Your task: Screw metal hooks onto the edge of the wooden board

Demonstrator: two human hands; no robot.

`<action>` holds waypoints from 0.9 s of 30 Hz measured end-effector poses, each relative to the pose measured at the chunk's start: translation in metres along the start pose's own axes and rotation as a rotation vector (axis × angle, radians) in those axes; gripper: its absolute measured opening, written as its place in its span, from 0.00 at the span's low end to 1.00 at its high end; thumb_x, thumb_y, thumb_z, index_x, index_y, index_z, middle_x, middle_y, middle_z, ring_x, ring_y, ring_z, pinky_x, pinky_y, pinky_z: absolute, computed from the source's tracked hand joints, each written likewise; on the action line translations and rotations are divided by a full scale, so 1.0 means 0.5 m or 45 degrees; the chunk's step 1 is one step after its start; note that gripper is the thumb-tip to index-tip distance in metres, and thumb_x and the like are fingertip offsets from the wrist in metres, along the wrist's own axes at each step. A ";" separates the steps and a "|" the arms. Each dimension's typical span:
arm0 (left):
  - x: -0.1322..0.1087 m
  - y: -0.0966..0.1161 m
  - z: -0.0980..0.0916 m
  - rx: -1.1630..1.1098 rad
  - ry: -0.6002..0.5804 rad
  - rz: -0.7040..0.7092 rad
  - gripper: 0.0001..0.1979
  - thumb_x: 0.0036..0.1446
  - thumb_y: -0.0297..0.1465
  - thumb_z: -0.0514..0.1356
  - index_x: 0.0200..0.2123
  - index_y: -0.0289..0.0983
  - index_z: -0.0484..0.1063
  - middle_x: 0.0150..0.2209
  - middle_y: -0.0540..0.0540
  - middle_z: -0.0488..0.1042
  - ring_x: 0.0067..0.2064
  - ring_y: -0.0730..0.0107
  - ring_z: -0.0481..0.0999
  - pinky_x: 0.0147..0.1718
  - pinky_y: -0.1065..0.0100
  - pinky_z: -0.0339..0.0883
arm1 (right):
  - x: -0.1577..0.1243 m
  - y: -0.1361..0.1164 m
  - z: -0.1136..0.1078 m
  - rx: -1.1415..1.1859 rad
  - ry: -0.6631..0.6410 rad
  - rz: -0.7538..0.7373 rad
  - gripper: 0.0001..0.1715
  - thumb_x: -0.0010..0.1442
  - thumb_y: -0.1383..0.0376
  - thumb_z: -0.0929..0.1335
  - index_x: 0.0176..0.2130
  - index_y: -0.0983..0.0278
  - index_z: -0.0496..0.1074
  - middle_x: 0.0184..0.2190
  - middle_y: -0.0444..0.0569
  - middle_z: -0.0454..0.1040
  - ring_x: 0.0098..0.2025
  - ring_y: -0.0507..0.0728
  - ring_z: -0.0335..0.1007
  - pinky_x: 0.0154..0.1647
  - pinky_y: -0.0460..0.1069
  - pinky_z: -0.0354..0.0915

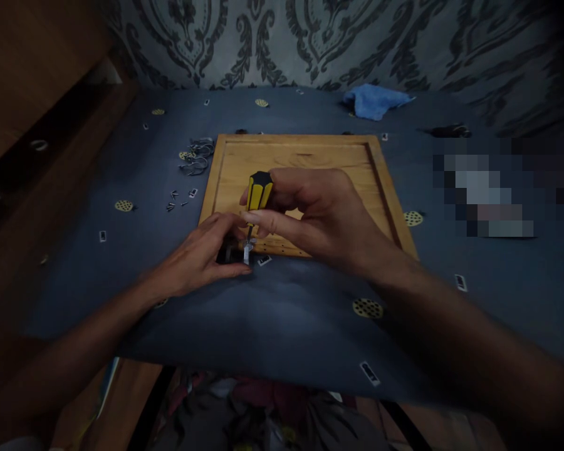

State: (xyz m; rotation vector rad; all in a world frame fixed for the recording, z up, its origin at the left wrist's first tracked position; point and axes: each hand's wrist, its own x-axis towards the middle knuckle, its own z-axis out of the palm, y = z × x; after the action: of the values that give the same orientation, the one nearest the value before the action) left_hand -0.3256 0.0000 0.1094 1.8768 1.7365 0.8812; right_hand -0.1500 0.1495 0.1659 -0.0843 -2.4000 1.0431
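My right hand (326, 216) is closed around the yellow and black handle of a screwdriver (259, 193), held almost upright. Its thin shaft points down at a silver metal hinge (247, 252) at the near left corner of a framed wooden cabinet door (291, 151). My left hand (195, 254) holds the hinge between thumb and fingers, with the thumb along its near side. The door lies flat on the table. My right hand hides part of the door's middle, and my left fingers cover part of the hinge.
Left of the door lie several small screws (172, 205) and some dark metal fittings (197, 164). A blue cloth (376, 101) rests at the back of the table (286, 313). A dark tool-like object (449, 130) and a blurred-out item (484, 188) are to the right.
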 end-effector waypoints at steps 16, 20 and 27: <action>-0.002 -0.003 0.002 0.028 0.013 -0.031 0.26 0.60 0.48 0.69 0.52 0.41 0.67 0.49 0.44 0.75 0.50 0.53 0.77 0.49 0.55 0.74 | -0.004 -0.035 0.009 0.006 0.448 0.045 0.22 0.68 0.50 0.72 0.30 0.60 0.68 0.31 0.45 0.76 0.28 0.52 0.74 0.28 0.49 0.70; -0.001 0.002 -0.002 -0.019 0.007 -0.046 0.27 0.60 0.49 0.70 0.54 0.43 0.67 0.48 0.45 0.76 0.51 0.53 0.78 0.51 0.54 0.75 | -0.003 -0.035 0.002 0.006 0.449 0.042 0.25 0.68 0.45 0.71 0.31 0.60 0.68 0.30 0.43 0.75 0.27 0.52 0.72 0.28 0.49 0.70; 0.001 0.013 -0.011 -0.012 -0.049 -0.085 0.26 0.61 0.49 0.68 0.54 0.42 0.67 0.49 0.44 0.76 0.52 0.51 0.78 0.52 0.52 0.75 | -0.004 0.004 0.016 -0.230 0.356 -0.060 0.19 0.68 0.58 0.72 0.29 0.60 0.65 0.25 0.41 0.69 0.27 0.52 0.67 0.32 0.50 0.65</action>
State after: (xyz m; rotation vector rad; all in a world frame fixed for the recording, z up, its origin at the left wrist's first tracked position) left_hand -0.3248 -0.0008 0.1176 1.8072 1.7576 0.8214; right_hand -0.1527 0.1448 0.1591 -0.2212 -2.2228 0.7378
